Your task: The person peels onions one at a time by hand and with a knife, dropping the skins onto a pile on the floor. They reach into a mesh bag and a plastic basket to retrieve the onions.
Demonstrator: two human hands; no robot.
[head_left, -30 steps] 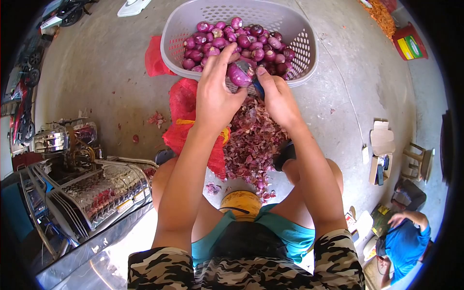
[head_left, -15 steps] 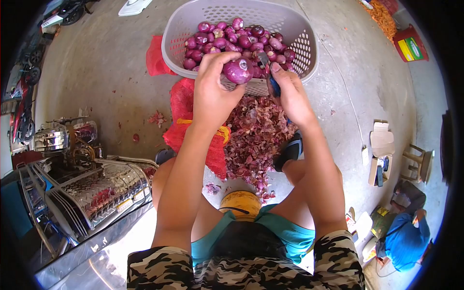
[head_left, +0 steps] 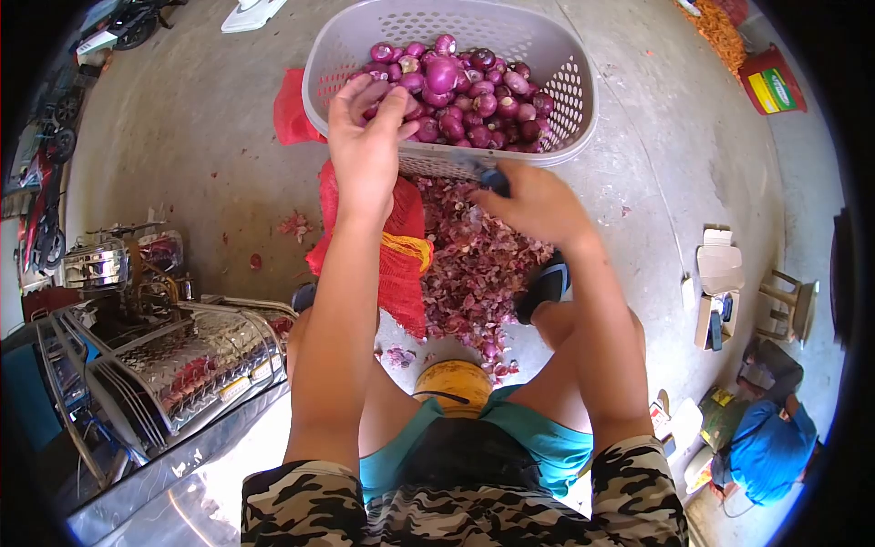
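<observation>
My left hand is open at the near left rim of a grey plastic basket, its fingers spread and holding nothing. Peeled red onions fill the basket's bottom. One larger-looking onion shows above the others, just beyond my left fingertips. In front of the basket, my right hand is closed around the blue handle of a small knife, whose blade is blurred. Below that hand spreads a heap of dry onion skins. A red mesh sack lies under my left forearm.
A yellow container stands between my knees. Metal racks are at the left. On the right are an open cardboard box, a wooden stool and a person in blue. A red bucket stands farther back.
My left hand has let go of the onion, which is now over the basket, and has moved left with fingers spread. My right hand has lowered toward the skins with the knife.
</observation>
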